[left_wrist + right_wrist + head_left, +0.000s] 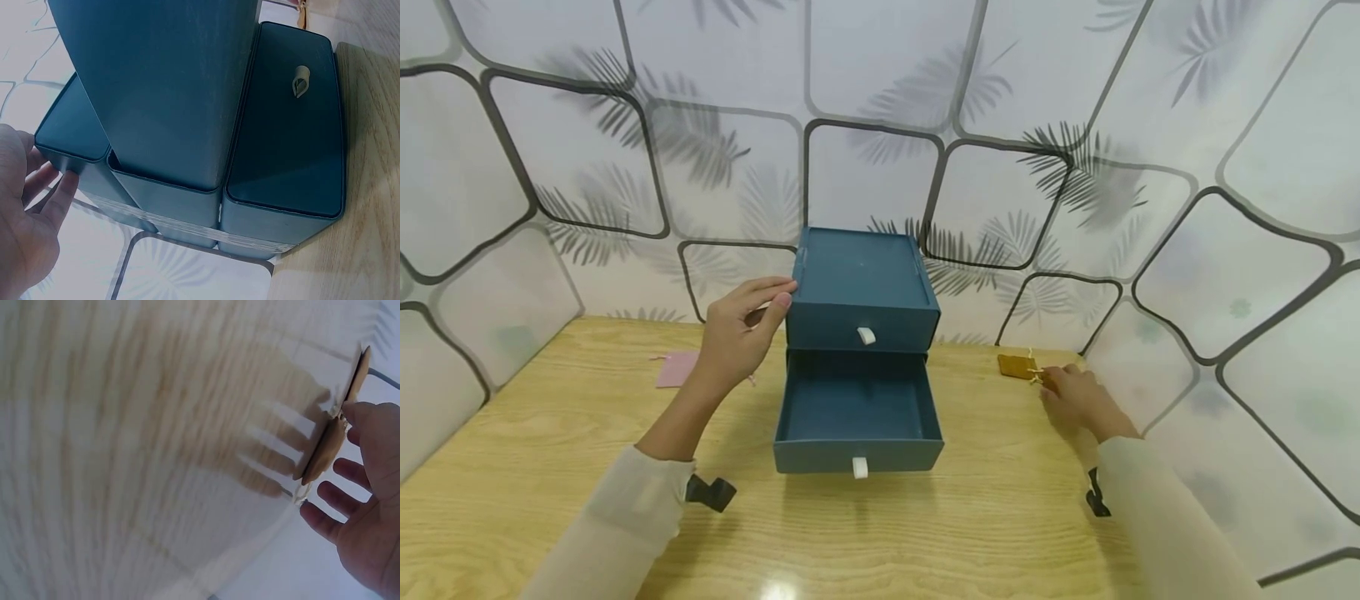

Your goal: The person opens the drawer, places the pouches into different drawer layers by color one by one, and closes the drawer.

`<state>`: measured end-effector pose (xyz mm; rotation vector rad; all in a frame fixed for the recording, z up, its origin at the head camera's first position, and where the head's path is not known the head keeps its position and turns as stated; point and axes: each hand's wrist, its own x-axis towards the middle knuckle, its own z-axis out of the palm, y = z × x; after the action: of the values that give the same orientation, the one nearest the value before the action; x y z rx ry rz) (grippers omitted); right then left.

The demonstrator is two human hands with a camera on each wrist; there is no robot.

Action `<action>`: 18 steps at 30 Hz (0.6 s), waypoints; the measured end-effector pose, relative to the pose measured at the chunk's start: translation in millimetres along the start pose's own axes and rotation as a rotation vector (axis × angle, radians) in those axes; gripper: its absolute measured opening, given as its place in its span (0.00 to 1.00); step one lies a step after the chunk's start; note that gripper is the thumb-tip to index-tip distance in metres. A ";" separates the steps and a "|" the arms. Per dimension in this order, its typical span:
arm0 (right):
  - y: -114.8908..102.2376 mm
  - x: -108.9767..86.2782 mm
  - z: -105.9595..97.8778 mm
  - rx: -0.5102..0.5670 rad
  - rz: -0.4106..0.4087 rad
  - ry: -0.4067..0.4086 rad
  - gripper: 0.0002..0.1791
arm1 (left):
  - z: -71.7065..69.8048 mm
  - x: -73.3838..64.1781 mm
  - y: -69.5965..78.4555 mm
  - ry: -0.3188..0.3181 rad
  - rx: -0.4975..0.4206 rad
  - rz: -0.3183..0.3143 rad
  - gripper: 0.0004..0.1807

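Note:
A blue drawer unit [862, 329] stands on the table, its middle drawer [859, 457] pulled out with a bare floor showing. My left hand [737, 333] rests its fingertips and thumb on the unit's upper left side, fingers fairly straight; the left wrist view shows them at the corner of the top drawer [75, 125]. At the right, my right hand [1078, 400] reaches over small orange drawstring pouches [1017, 367]. In the right wrist view its thumb touches or nearly touches the lower pouch [325, 450], the other fingers loosely spread.
A pink pouch [677, 369] lies on the table behind my left forearm. Below the pulled-out drawer sits a closed bottom drawer [287, 125] with a pale loop tab [301, 81]. Patterned wall panels [880, 183] border the wooden table [1000, 500] at the back and sides.

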<state>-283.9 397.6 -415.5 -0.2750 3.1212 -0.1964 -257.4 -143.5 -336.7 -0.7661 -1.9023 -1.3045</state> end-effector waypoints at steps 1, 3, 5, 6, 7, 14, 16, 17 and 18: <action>-0.5 0.0 0.3 0.005 0.010 -0.001 0.25 | 0.1 0.1 -0.1 0.000 0.005 -0.003 0.14; -0.6 0.1 1.9 0.017 0.030 -0.005 0.25 | 0.3 0.4 -0.5 0.000 0.014 -0.007 0.14; -0.5 0.2 4.0 0.030 0.048 -0.011 0.25 | 0.3 0.7 -0.8 0.001 0.019 -0.008 0.14; -0.8 0.1 4.8 0.037 0.056 -0.016 0.25 | 0.3 0.8 -1.0 0.000 0.020 -0.007 0.14; -0.9 0.3 5.8 0.039 0.062 -0.020 0.24 | 0.3 1.0 -1.1 0.000 0.019 -0.007 0.14; -2.4 2.3 8.6 0.038 0.089 -0.022 0.23 | -0.1 1.1 -1.2 -0.001 0.017 -0.005 0.14; -3.0 3.1 8.6 0.041 0.101 -0.024 0.22 | 0.1 0.8 -1.3 0.000 0.014 -0.007 0.14; -3.4 3.6 8.6 0.043 0.107 -0.025 0.22 | 0.2 0.7 -1.4 0.000 0.011 -0.008 0.14; -3.7 3.9 8.6 0.044 0.114 -0.024 0.22 | 0.5 0.7 -1.6 0.000 0.010 -0.008 0.14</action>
<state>-287.0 392.3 -423.5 -0.0984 3.0921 -0.2583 -259.1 -143.5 -337.1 -0.7537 -1.9129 -1.2987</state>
